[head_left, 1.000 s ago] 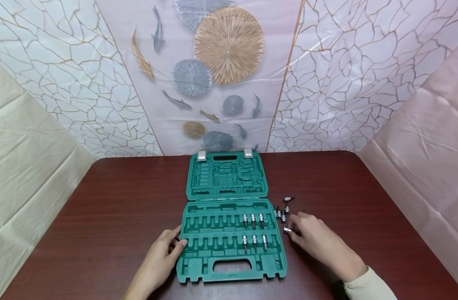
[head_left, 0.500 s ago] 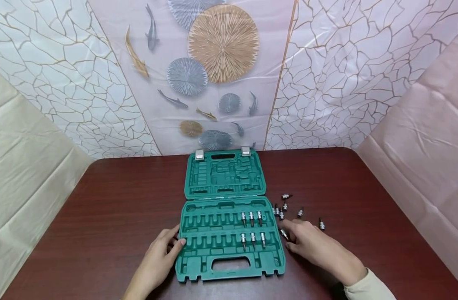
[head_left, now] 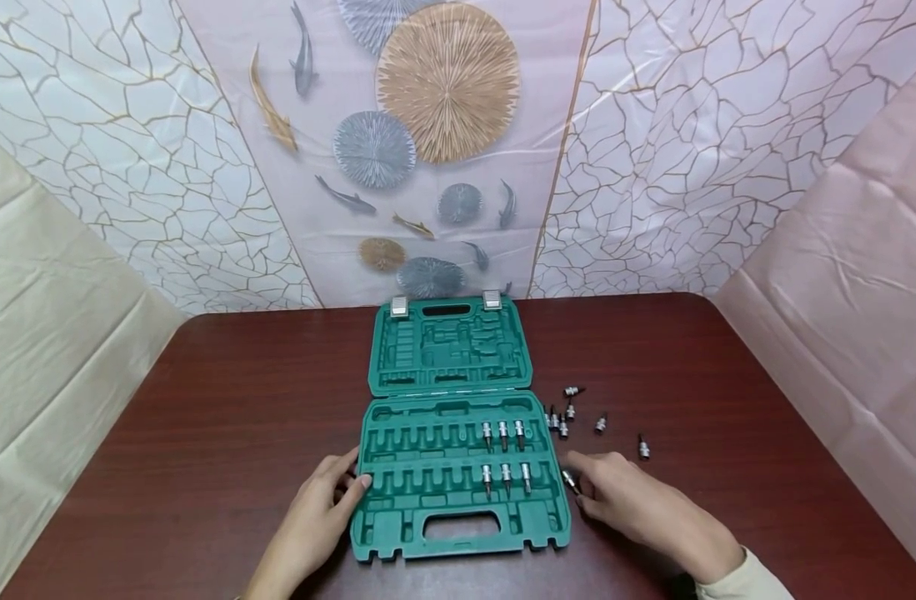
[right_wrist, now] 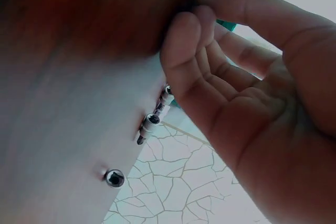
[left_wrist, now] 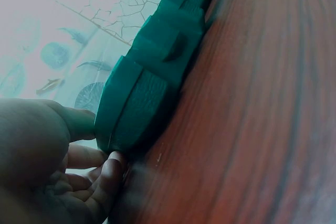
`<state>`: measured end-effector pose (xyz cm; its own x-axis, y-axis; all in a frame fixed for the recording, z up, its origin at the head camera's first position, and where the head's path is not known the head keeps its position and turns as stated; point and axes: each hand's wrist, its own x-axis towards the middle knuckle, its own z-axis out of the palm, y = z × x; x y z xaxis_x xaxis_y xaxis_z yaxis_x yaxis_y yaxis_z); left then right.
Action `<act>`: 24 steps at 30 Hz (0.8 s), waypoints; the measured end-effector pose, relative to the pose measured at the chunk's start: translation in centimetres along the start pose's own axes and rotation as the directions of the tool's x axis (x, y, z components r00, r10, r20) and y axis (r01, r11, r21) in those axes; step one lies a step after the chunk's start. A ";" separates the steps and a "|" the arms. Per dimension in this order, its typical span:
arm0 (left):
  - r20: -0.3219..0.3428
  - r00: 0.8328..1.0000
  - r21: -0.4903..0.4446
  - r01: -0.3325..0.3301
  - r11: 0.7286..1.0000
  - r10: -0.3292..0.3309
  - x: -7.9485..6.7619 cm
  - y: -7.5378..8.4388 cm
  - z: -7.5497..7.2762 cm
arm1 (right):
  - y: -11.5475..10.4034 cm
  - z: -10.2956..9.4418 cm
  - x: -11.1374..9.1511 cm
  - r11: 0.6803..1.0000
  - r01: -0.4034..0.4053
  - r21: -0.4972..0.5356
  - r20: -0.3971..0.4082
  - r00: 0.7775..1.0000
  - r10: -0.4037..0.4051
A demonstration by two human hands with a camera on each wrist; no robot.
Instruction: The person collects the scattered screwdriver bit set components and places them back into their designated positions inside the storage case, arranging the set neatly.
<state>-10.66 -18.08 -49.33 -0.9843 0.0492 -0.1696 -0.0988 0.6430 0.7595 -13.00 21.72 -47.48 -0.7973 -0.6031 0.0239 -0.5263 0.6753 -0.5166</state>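
Note:
A green plastic tool case point(head_left: 465, 546) lies unfolded on the table. My left hand point(head_left: 318, 508) grips its left edge, thumb on the upper rim and fingers at the side, as the left wrist view also shows around the case wall point(left_wrist: 142, 98). Two rows of silver bit sockets point(head_left: 506, 478) sit in slots at the right half of the tray. Just off the case's right edge, my right hand point(head_left: 630, 500) pinches a bit socket point(head_left: 569, 479) tilted between thumb and index finger. In the right wrist view my fingers point(right_wrist: 181, 40) hide that piece.
Several loose bit sockets point(head_left: 554, 422) cluster on the dark red wooden table point(head_left: 240, 417) beside the case's right edge. Two more, a nearer socket point(head_left: 601, 424) and a farther-right socket point(head_left: 643, 447), lie apart. Patterned cloth point(head_left: 458, 233) hangs behind.
My right hand has shifted slightly toward me, and the bit socket at its fingertips has turned and moved with it. Two loose sockets behind that hand have come into view. My left hand stays put.

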 end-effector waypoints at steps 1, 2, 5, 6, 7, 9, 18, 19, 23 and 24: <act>-0.001 1.000 0.000 -0.001 1.000 0.001 0.0 0.0 0.0 | 0.0 0.0 0.0 1.000 -0.002 0.002 -0.005 1.000 0.002; -0.001 1.000 0.000 -0.001 1.000 0.001 0.0 0.0 0.0 | 0.1 0.1 -0.1 1.000 0.002 0.001 -0.011 1.000 -0.002; -0.003 1.000 0.010 -0.007 1.000 0.007 0.0 0.0 -0.1 | 0.1 0.2 -0.2 1.000 -0.006 -0.002 -0.023 1.000 0.006; -0.003 1.000 0.012 -0.006 1.000 0.006 0.0 0.0 -0.1 | 0.2 0.2 -0.2 1.000 0.001 -0.013 -0.032 0.999 -0.001; -0.004 1.000 0.015 -0.004 1.000 0.004 0.0 0.0 -0.1 | 0.3 0.3 -0.2 1.000 0.004 -0.026 -0.040 0.999 -0.005; -0.003 1.000 0.020 -0.004 1.000 0.004 0.0 -0.1 -0.1 | 0.3 0.3 -0.2 0.999 0.003 -0.054 -0.061 0.998 -0.006; 0.000 1.000 0.014 0.010 1.000 -0.010 -0.1 0.0 -0.1 | 0.0 0.1 -0.2 0.985 -0.080 -0.153 -0.046 0.996 0.073; 0.000 1.000 0.013 0.009 1.000 -0.009 -0.1 0.0 -0.1 | 0.0 0.0 -0.2 0.986 -0.066 -0.152 -0.039 0.997 0.061; -0.003 1.000 0.013 0.004 1.000 -0.004 0.0 0.1 0.0 | 0.3 0.1 -0.3 0.990 0.000 -0.140 -0.038 0.999 -0.005; -0.004 1.000 0.014 0.003 1.000 -0.003 0.0 0.1 0.0 | 0.4 0.2 -0.2 0.991 0.006 -0.133 -0.040 0.999 -0.011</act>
<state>-10.63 -18.00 -49.22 -0.9846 0.0444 -0.1692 -0.0994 0.6541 0.7499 -12.94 22.04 -47.80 -0.8026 -0.5931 0.0638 -0.5655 0.7225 -0.3978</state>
